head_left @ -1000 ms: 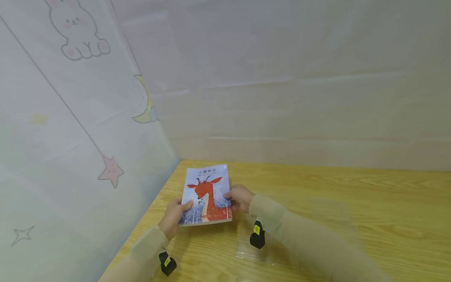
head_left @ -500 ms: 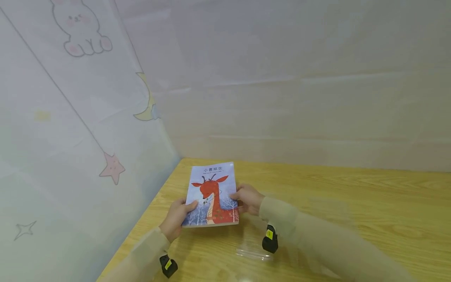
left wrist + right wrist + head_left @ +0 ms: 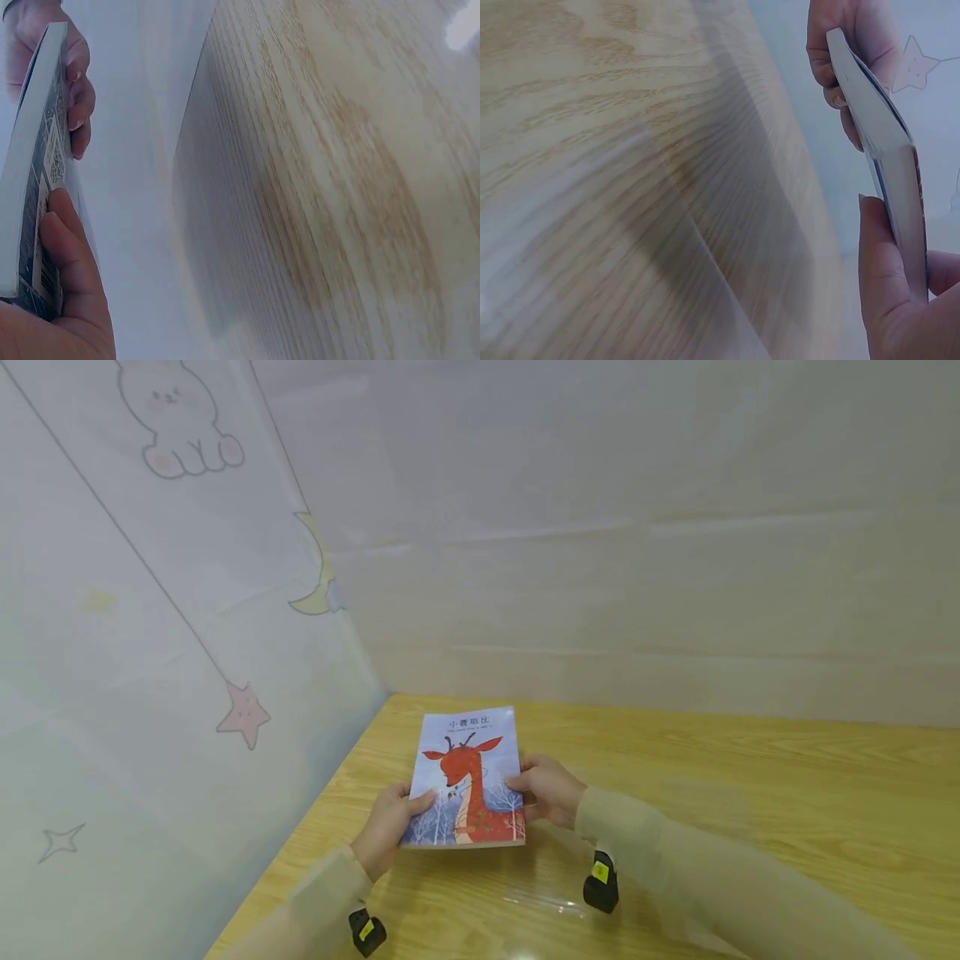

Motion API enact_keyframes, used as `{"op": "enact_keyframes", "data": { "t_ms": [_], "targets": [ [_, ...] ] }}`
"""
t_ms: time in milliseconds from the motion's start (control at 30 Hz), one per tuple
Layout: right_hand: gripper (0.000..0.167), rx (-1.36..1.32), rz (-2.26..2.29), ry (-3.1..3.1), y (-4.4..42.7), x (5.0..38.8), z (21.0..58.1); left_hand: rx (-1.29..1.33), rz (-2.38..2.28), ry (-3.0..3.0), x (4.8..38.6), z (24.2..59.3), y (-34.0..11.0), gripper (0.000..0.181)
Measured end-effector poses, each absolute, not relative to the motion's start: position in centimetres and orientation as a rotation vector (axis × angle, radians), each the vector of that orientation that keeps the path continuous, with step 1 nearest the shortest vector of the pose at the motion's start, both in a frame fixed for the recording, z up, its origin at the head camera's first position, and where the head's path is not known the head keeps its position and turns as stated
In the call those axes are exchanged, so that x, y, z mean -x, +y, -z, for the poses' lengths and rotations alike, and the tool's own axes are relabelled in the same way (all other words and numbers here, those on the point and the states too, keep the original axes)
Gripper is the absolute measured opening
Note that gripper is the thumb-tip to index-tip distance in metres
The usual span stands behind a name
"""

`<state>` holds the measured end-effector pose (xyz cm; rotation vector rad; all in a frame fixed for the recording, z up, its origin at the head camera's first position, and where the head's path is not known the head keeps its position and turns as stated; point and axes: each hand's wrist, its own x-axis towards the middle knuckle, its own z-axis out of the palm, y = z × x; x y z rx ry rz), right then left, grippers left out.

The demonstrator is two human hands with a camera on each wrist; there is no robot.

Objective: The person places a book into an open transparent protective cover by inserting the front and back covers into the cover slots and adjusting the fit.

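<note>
Compared with a second ago, the paperback picture book (image 3: 468,789) sits further right over the bench (image 3: 825,793), and both hands have travelled with it; the sheet of clear plastic (image 3: 547,902) lies practically where it was. The book is closed, front cover up, held above the wood between the two hands.

The left hand (image 3: 386,822) grips the lower left edge, thumb pressed on the cover and fingers tucked beneath, against the back with its printed code. The right hand (image 3: 553,789) has a matching grip on the right edge, thumb on top and fingers under. Both forearms reach in from the near side in pale sleeves (image 3: 727,868), a black wrist camera (image 3: 600,883) hanging below the right cuff and another (image 3: 367,932) below the left.

The cover shows a red deer with dark antlers among white trees on lilac-blue, under dark Chinese characters. Its page block is thin, pale and straight-edged. The bench has streaky yellow wood grain; the plastic is transparent, with a shiny strip along its near edge.
</note>
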<state>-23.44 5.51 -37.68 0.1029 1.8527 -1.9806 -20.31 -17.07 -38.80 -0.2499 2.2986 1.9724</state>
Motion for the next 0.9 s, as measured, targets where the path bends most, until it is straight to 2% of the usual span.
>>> {"op": "enact_keyframes", "data": {
  "t_ms": [300,500,900],
  "targets": [
    [0.026,-0.098,1.983,1.862,6.6,22.5,38.0,0.192,-1.976,2.242,19.6,38.9,-16.4,0.033],
    [0.033,-0.098,1.975,1.859,7.3,22.1,37.8,0.170,-1.975,2.229,19.3,38.8,-16.1,0.035],
    [0.034,-0.093,1.987,1.864,8.6,20.6,37.8,0.118,-1.966,2.151,18.3,38.5,-15.2,0.038]
  ]
}}
